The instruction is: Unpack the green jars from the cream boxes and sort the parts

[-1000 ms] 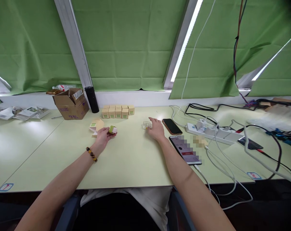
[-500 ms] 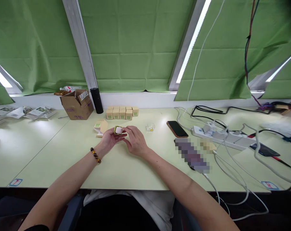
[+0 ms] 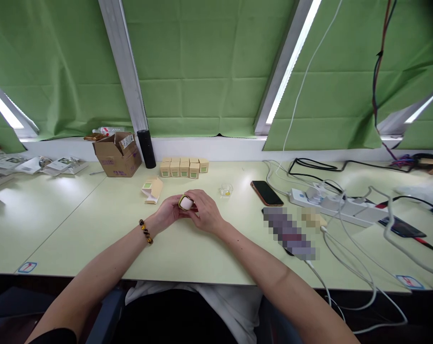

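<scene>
Between my two hands is a small rounded-square object with a pale face and a yellow and dark rim; I cannot make out its kind. My left hand, with a beaded bracelet at its wrist, is closed around its left side. The fingers of my right hand are closed on its right side, and some fingertips are hidden behind it. Just beyond my left hand lies an open small cardboard box with a green label. A small clear plastic tray sits beyond my right hand, with something yellow in it.
Several small tan boxes stand in rows at the back, beside a black cylinder and a brown carton. On the right are a phone, a white power strip and loose cables. Bagged items lie far left.
Both hands have moved slightly right and nearer to me with the small object. My right hand has closed in on it. The whole view has shifted a little.
</scene>
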### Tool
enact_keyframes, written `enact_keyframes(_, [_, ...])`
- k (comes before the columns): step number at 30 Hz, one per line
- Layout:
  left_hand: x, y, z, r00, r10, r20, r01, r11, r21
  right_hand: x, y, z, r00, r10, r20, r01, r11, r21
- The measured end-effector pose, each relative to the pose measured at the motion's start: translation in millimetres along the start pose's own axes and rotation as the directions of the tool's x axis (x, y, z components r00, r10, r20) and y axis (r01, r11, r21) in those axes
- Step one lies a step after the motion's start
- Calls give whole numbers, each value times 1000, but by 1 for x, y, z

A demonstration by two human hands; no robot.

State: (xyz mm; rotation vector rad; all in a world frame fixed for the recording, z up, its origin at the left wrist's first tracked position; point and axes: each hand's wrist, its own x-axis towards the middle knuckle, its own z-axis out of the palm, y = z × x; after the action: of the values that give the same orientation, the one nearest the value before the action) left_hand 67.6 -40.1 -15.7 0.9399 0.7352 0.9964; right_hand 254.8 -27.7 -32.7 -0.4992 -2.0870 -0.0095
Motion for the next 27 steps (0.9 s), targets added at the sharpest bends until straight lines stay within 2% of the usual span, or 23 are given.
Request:
enact_keyframes(5, [-1,0,1,999,33,34,-36,997,66,-1,1,-1,1000,17,-26,-16,999,36])
enact_keyframes(10, [0,-1,1,973,228,-47,-220,966,133,1,0,-5,997,49,-62,-50,999,-8])
enact_keyframes(16, [-4,0,4,936,352,13,-350,924,156,1,3,-5,984,132,-120,-138,990,-43])
enact_keyframes(22, [-7,0,10,916,399,46,-397,883,250,-1,6,-4,971,193,-141,-203,977,-61])
enact_keyframes(27, [-4,-2,9,913,404,51,-390,832,394,-2,6,-5,977,193,-86,-202,973,-109])
